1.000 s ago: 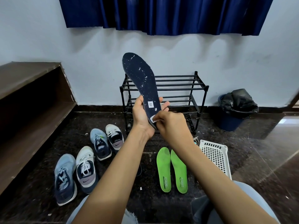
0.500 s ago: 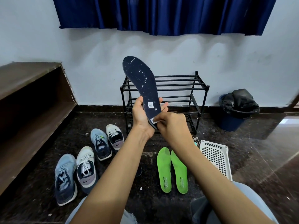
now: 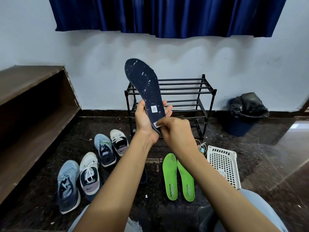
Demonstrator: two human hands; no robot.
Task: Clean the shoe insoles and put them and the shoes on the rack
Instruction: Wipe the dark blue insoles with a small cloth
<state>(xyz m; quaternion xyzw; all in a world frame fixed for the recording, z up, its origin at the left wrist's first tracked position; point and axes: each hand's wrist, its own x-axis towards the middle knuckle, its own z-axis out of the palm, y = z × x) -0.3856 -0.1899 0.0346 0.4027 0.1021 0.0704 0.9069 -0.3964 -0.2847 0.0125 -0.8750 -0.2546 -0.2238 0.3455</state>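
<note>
1. pale wall point(image 3: 83, 52) across the back; dark blue curtain point(image 3: 167, 14) hangs along its top
2. dark speckled floor point(image 3: 267, 156), glossy at right
3. brown wooden shelf unit point(image 3: 33, 101) along the left side
4. black rack point(image 3: 192, 91) stands on the floor against the wall, centre; its tiers are bare bars
5. blue bin point(image 3: 242, 124) with a black bag in it, right of the rack, well apart
6. white basket point(image 3: 224, 166) lies on the floor front-right of the rack; small tangle of cords point(image 3: 201, 148) just beside it
7. four shoes on the floor at left, in two pairs: near blue shoe point(image 3: 68, 186) touching near white shoe point(image 3: 89, 173); far blue shoe point(image 3: 104, 149) beside far white shoe point(image 3: 119, 141)
8. navy insole point(image 3: 147, 91) held up in the air in front of the rack, toe end up and tilted left; white flecks and a small white label on its face
9. two green insoles point(image 3: 170, 176) lie side by side on the floor, left of the basket, toes toward the rack
10. left hand point(image 3: 143, 121) grips the navy insole's heel end; thumb on the left edge, fingers wrapped behind and showing past the right edge
11. right hand point(image 3: 175, 131), fingers curled, pinches a white wipe point(image 3: 158, 124) against the heel of the navy insole
12. dark flat thing point(image 3: 143, 176) on the floor mostly hidden under the left forearm; cannot tell what it is
</note>
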